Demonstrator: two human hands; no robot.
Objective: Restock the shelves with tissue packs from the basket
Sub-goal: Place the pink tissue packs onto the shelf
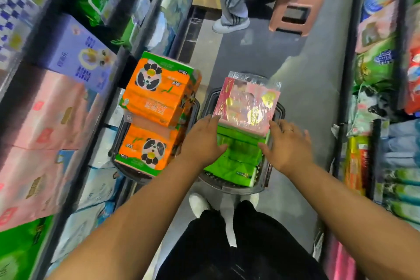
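Two hands, loosely spread, grip nothing: left hand and right hand flank the green tissue pack in the basket. A pink tissue pack lies just beyond both.

The pink pack carries "2400" along its red edge strip, running lengthwise down the strip, with a single digit that looks like a "6" at the strip's far corner. The lower orange panda pack shows "10" on its green near edge. The upper orange panda pack also shows "10" on its far green edge (upside down from here). Large Chinese characters cross both orange packs and the purple box, too blurred to read.
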